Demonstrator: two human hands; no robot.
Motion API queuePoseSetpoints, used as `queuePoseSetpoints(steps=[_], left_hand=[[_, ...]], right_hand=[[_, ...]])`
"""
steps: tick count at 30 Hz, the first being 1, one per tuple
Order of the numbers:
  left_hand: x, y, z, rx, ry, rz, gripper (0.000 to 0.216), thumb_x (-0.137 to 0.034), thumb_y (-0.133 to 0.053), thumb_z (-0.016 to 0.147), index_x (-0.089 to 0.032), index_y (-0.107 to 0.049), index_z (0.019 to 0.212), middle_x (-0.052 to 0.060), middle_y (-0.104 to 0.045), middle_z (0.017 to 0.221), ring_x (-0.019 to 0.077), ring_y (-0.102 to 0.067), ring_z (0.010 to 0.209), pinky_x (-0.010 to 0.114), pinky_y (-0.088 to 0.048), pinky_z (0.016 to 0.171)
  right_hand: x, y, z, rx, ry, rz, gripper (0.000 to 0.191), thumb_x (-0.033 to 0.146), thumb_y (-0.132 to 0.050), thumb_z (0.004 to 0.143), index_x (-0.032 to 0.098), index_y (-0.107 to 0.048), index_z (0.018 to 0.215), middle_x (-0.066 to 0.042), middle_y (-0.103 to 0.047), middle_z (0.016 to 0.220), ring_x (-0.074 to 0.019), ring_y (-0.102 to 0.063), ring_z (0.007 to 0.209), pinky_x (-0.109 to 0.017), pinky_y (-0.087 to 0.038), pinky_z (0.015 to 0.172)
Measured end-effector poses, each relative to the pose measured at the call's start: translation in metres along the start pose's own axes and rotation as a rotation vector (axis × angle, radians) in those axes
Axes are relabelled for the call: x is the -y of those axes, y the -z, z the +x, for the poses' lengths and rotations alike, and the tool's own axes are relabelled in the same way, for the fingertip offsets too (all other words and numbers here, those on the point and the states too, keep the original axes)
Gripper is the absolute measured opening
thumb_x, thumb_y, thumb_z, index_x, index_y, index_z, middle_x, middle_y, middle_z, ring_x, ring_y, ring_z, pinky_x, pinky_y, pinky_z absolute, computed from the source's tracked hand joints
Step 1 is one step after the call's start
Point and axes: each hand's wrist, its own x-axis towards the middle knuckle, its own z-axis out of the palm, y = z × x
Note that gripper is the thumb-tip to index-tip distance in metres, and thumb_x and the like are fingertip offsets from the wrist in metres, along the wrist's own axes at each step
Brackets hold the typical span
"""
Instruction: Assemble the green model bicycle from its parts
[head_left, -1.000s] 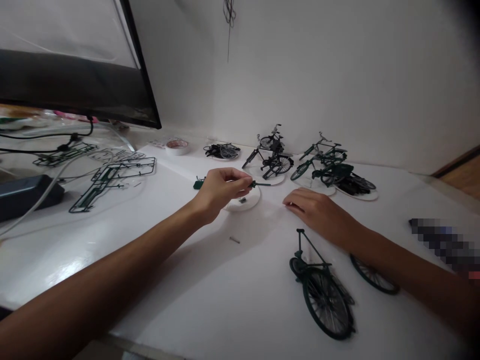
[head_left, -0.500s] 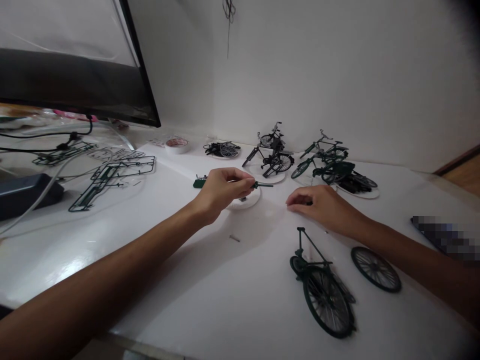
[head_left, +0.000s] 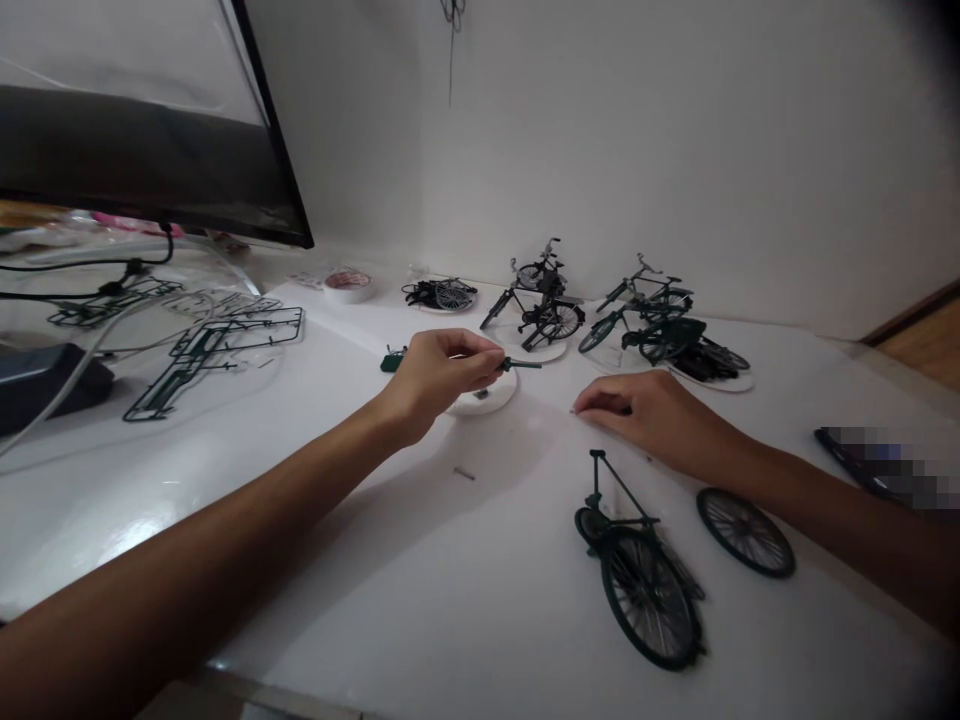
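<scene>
My left hand (head_left: 454, 372) is closed in a pinch on a thin dark green model bicycle part (head_left: 525, 365), whose rod end sticks out to the right; the rest is hidden by the fingers. My right hand (head_left: 637, 405) is also pinched, low over the white table, with a tiny pale piece (head_left: 572, 411) at its fingertips, too small to name. Below it lies a green model bicycle frame (head_left: 634, 505) with a rear wheel (head_left: 651, 598) attached. A loose spoked wheel (head_left: 746, 532) rests beside it, under my right forearm. Between the hands and the front edge lies a small grey pin (head_left: 464, 473).
Model bicycles (head_left: 536, 305) and green ones (head_left: 645, 315) stand at the back. A round white lid (head_left: 495, 398) holds small parts behind my left hand. Green part sprues (head_left: 187, 365), a tape roll (head_left: 348, 287) and a monitor (head_left: 150, 140) are left; a phone (head_left: 862, 465) lies right.
The whole view has shifted slightly. A tiny pale piece now shows at my right fingertips. My left hand keeps its pinch on the green part.
</scene>
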Motion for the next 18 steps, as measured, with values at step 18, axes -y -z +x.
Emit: queuePoseSetpoints(steps=[18], left_hand=[[0.002, 0.0, -0.002, 0.008, -0.003, 0.03, 0.02, -0.025, -0.08, 0.075, -0.01, -0.068, 0.079, 0.005, -0.066, 0.079, 0.0135, -0.066, 0.077, 0.038, -0.054, 0.09]], right_hand=[[-0.008, -0.002, -0.012, -0.074, 0.122, -0.094, 0.017, 0.025, -0.059, 0.09, 0.019, -0.075, 0.095, -0.006, -0.078, 0.095, -0.0206, -0.071, 0.076, -0.033, -0.057, 0.073]])
